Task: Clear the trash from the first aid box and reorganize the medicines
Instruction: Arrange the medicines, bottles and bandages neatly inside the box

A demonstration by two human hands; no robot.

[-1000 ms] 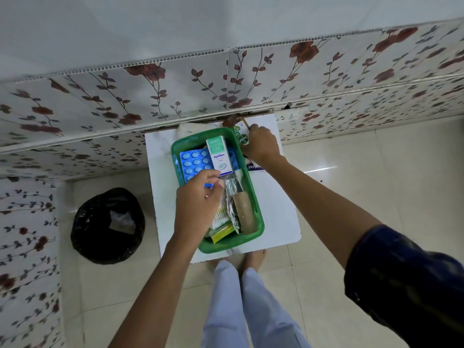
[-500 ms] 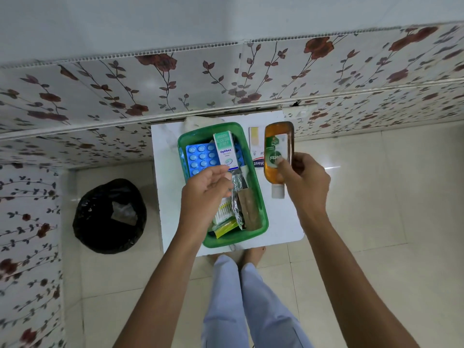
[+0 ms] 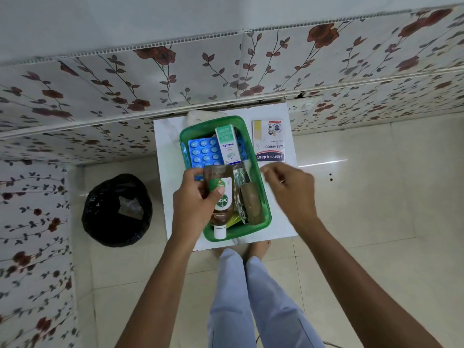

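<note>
A green plastic box (image 3: 266,217) sits on a small white table (image 3: 165,151). Inside lie a blue blister pack (image 3: 203,151), a white and green Optibex carton (image 3: 228,144), a foil strip (image 3: 239,187) and a brown roll (image 3: 249,202). My left hand (image 3: 193,204) grips an amber Dettol bottle (image 3: 221,197) over the box, white cap pointing toward me. My right hand (image 3: 291,192) hovers blurred beside the box's right rim, fingers loosely curled and holding nothing. A Hansaplast packet (image 3: 270,141) lies on the table to the right of the box.
A bin lined with a black bag (image 3: 116,209) stands on the tiled floor left of the table. A floral-patterned wall (image 3: 226,71) runs behind the table. My legs and bare feet (image 3: 258,247) are just below the table's near edge.
The Dettol bottle passed from my right hand to my left and now hangs over the box. My right hand let go and drew back to the box's right side.
</note>
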